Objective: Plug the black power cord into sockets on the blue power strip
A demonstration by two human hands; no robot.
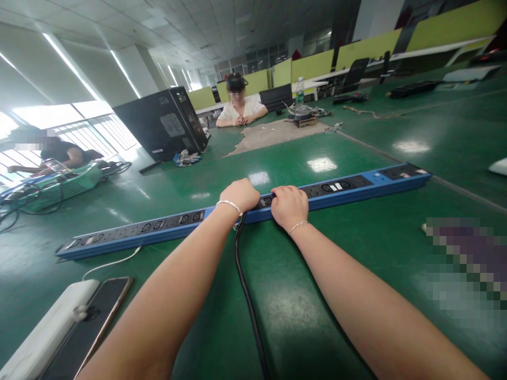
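A long blue power strip with black sockets lies across the green table, slightly slanted. My left hand is closed at the strip's middle, around the upper end of a black power cable. That cable runs down from under the hand toward me; its plug is hidden by the fingers. Just to the right, my right hand grips the strip, fingers over its top face and thumb side toward the left hand. Sockets show on both sides of the hands.
A phone and a white power bank with a white cord lie front left. A green basket of cables, a black computer case and gloves stand beyond. Two people sit across the table. A bottle stands far back.
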